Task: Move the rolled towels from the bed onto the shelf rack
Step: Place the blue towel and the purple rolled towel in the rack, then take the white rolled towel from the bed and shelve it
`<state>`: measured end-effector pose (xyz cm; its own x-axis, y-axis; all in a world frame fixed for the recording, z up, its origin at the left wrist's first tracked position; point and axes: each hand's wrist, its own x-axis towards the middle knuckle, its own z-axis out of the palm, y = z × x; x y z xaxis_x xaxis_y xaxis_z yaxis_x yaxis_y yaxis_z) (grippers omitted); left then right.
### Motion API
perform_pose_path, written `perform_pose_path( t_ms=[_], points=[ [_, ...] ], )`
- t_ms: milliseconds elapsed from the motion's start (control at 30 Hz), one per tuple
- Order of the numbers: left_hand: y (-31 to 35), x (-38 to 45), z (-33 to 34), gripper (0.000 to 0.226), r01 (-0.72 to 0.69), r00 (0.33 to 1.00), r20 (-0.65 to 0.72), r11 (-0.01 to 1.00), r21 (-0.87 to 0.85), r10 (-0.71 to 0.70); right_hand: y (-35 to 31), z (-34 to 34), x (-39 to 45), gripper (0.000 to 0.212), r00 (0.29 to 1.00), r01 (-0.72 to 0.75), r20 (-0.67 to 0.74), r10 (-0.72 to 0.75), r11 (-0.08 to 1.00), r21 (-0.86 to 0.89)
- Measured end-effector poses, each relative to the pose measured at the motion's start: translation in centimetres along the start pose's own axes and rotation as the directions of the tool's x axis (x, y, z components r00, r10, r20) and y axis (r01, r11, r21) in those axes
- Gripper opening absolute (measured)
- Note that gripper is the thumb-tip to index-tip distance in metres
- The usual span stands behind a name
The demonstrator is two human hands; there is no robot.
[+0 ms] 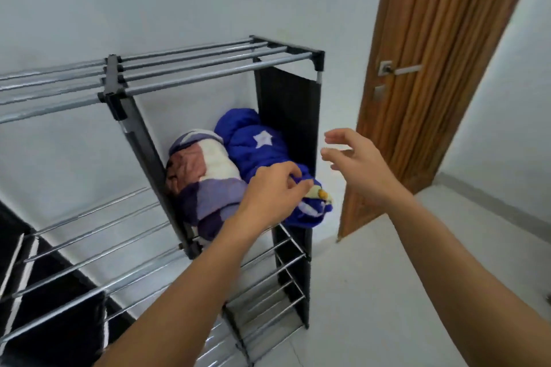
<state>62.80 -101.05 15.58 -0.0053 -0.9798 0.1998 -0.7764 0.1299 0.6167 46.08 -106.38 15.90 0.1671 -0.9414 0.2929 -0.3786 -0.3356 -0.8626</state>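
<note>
The step in hand was the placing: two rolled towels already lay side by side in the right-hand bay of the shelf rack (208, 68), on the tier just under its top bars. The blue towel (256, 143), marked with a white star, sat against the bay's dark right side panel (290, 116), and its near end stuck out past the front edge of the tier. The purple patchwork towel (202, 185) lay touching it on the left, pressed against the bay's left post.

The left hand (272, 191) rested on the near end of the blue towel, its fingers (290, 173) curled down over the fabric in a light hold, as if tucking or steadying the roll rather than lifting it. The right hand (357, 161) hovered just to the right of the rack, clear of everything, its fingers spread and holding nothing.

The bed was out of view, so how many towels remained there could not be told. Judging by the overhang, the next move probably called for a short push on the blue towel's near end to seat it deeper on the bars, done gently so the roll kept its shape and did not nudge its neighbour, and then letting go with the left hand.
</note>
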Motion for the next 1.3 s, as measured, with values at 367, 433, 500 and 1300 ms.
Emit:
perform_pose_path(
  t_ms=[367, 433, 500, 1300],
  points=[
    [23.6, -9.3, 18.7, 0.025, -0.537, 0.712, 0.411, 0.818, -0.204, 0.57, 4.3, -23.4, -33.2, 0.013, 0.704, -0.395, -0.635, 0.317, 0.919, 0.021],
    [28.0, -15.1, 22.8, 0.024, -0.597, 0.583, 0.486, 0.749, -0.288, 0.651, 4.7, -25.4, -42.0, 0.015, 0.558, -0.477, -0.754, 0.348, 0.877, 0.051],
    [31.4, -21.8, 26.8, 0.024, -0.616, 0.437, 0.561, 0.688, -0.383, 0.703, 4.8, -26.5, -51.0, 0.01, 0.354, -0.547, -0.845, 0.4, 0.822, 0.16],
    [53.5, -72.7, 46.9, 0.022, -0.396, -0.668, 0.69, 0.653, -0.646, 0.278, 0.2, -25.3, -97.5, 0.018, -0.892, -0.031, -0.299, 0.338, 0.615, 0.788]
  ],
)
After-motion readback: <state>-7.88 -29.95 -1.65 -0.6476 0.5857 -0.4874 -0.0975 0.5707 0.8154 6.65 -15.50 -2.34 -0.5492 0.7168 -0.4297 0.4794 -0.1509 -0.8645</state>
